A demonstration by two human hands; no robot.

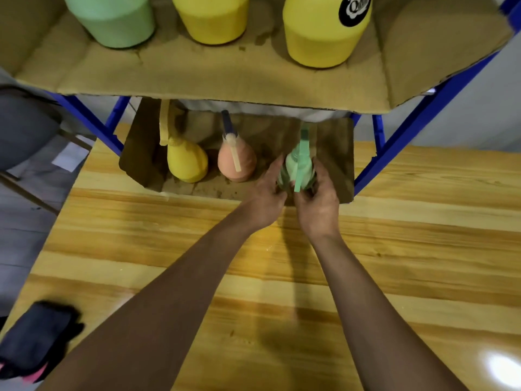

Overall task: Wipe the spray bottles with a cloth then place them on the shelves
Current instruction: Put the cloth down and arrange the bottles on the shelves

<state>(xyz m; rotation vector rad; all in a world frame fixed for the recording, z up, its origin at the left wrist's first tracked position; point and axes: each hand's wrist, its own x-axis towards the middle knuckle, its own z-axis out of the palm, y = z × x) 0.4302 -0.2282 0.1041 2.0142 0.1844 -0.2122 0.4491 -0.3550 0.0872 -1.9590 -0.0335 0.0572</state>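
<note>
A green spray bottle (299,165) stands upright at the right of the lower shelf (335,153), which is lined with cardboard. My left hand (267,197) grips its left side and my right hand (317,203) grips its right side. To its left stand an orange spray bottle (236,160) and a yellow spray bottle (186,162). A dark cloth (36,338) lies at the wooden table's near left corner, away from both hands.
The upper shelf (225,77), also lined with cardboard, carries a green jug (112,18) and two yellow jugs (324,32). Blue metal shelf posts (417,119) stand at both sides. The wooden table (282,277) runs beneath my arms. A dark chair (22,125) stands at the left.
</note>
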